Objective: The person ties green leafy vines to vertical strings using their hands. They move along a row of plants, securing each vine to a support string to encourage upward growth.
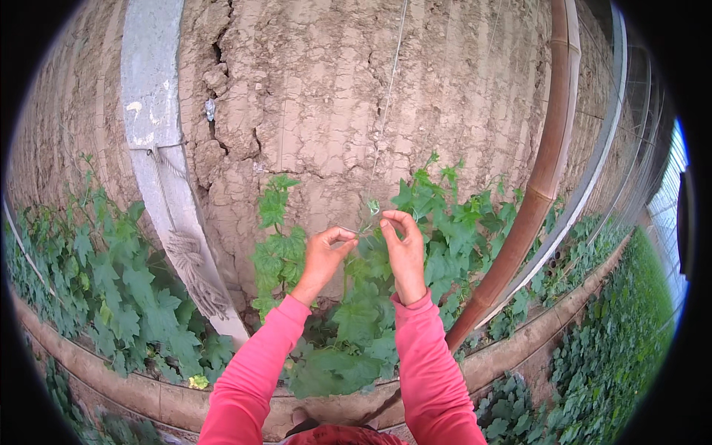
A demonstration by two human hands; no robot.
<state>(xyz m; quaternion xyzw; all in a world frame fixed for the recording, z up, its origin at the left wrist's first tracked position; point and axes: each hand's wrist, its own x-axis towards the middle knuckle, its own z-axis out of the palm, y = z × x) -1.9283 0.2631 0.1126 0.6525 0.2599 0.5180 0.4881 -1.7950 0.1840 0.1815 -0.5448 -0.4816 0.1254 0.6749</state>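
Note:
Thumb and fingertips of my left hand pinch a thin green vine stem at its upper part. My right hand is just right of the stem, thumb and forefinger close together beside a small pale-green curled tip; whether it grips a tendril or string is too small to tell. A thin white string runs from the top of the view down to the tip. Broad lobed leaves of the climbing plant hang below and between my wrists.
A whitish concrete post with a knotted rope stands to the left. On the right a bamboo pole slants down. Behind is a cracked earth wall; leafy vines grow both sides, above a curb.

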